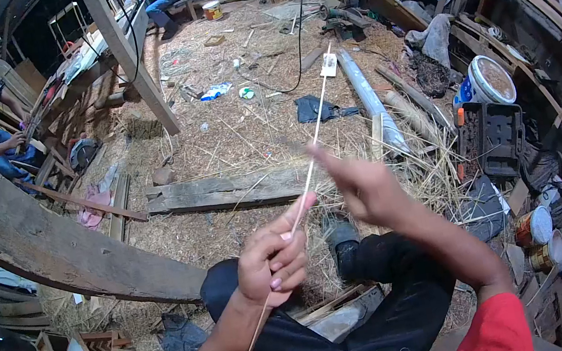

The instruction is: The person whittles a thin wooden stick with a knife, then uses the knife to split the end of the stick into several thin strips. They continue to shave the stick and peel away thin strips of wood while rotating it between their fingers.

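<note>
A long, thin pale strip point(320, 107) runs diagonally from below my left wrist up past my right hand, its far end over a small white card on the floor. My left hand point(274, 259) is closed round the strip above my lap, thumb pointing up along it. Higher and to the right, my right hand point(363, 181) is blurred by motion, with its index finger beside the strip; whether its fingers grip the strip is not clear.
A wooden beam point(225, 192) lies across the straw-strewn floor ahead. A curved plank point(79, 248) crosses the left side. Buckets point(494, 79) and a black case point(497, 141) stand right. Two people sit at the upper left, near a post point(130, 60).
</note>
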{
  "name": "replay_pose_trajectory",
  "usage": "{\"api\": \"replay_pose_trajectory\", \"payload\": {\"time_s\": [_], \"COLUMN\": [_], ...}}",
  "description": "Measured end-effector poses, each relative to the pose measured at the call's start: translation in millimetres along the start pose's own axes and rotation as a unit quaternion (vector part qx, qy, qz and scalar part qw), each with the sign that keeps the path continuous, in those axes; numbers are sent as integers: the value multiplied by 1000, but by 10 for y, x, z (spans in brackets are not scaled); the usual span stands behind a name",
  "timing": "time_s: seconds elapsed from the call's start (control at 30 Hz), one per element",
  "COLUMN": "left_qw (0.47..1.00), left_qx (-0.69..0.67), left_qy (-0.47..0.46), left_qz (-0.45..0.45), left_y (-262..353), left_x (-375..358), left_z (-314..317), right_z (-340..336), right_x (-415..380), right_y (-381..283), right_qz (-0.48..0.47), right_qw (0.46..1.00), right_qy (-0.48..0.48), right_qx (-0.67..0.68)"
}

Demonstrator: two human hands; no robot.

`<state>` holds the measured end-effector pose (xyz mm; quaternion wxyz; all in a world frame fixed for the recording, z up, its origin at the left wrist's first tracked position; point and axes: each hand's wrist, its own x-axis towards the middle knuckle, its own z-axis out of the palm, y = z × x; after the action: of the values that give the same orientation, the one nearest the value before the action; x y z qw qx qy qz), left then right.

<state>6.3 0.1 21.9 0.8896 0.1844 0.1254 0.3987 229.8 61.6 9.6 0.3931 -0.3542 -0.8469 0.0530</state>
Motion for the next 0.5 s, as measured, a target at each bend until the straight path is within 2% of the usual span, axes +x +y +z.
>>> {"api": "replay_pose_trajectory", "payload": {"time_s": [0.1, 0.17, 0.2, 0.3, 0.33, 0.4, 0.5], "left_qw": [1000, 1000, 998, 975, 965, 946, 926], "left_qx": [-12, -1, 54, 207, 248, 313, 359], "left_qy": [-22, -5, 15, 58, 66, 80, 99], "left_qz": [-18, -18, -32, -59, -55, -33, -62], "left_y": [-39, -20, -31, -117, -166, -248, -254], "left_x": [21, 45, 43, 29, 3, -63, -159], "left_z": [-67, -69, -64, -41, -38, -79, -154], "right_z": [-100, -122, -141, -191, -140, -132, -105], "right_x": [36, 89, 105, 233, 235, 202, 155], "right_y": [245, 273, 280, 257, 359, 464, 447], "right_qz": [227, 288, 317, 358, 319, 326, 306], "right_qw": [963, 913, 879, 832, 833, 837, 835], "right_qy": [-2, 65, 99, 199, 233, 204, 142], "right_qx": [148, 281, 343, 375, 386, 388, 435]}}
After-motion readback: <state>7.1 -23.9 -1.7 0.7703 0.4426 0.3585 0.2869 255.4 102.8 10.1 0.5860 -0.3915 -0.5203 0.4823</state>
